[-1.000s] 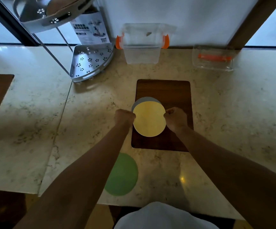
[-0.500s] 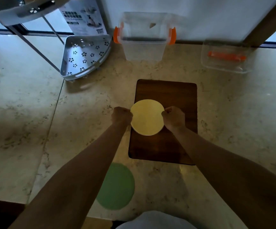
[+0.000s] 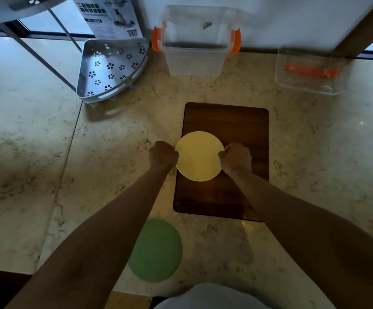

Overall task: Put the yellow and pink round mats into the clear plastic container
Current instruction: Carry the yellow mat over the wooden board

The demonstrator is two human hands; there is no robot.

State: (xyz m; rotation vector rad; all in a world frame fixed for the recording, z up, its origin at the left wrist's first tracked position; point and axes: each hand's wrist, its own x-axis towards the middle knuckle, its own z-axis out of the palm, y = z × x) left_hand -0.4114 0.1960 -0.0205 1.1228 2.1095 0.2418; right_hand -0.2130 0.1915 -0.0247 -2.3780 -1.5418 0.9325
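Observation:
A yellow round mat (image 3: 198, 156) is over the dark wooden board (image 3: 232, 121) in the middle of the counter. My left hand (image 3: 162, 155) grips its left edge and my right hand (image 3: 236, 157) grips its right edge, both fists closed. No pink mat shows; whatever lies under the yellow mat is hidden. The clear plastic container (image 3: 195, 61) with orange clips stands open against the back wall, straight beyond the board.
A green round mat (image 3: 155, 250) lies near the counter's front edge. A grey perforated corner rack (image 3: 112, 68) stands back left. The container's clear lid (image 3: 308, 82) with an orange handle lies back right. A marble seam runs down the left.
A grey edge that peeked out behind the yellow mat is now covered by it. Both hands keep their grip, and the view has shifted slightly forward.

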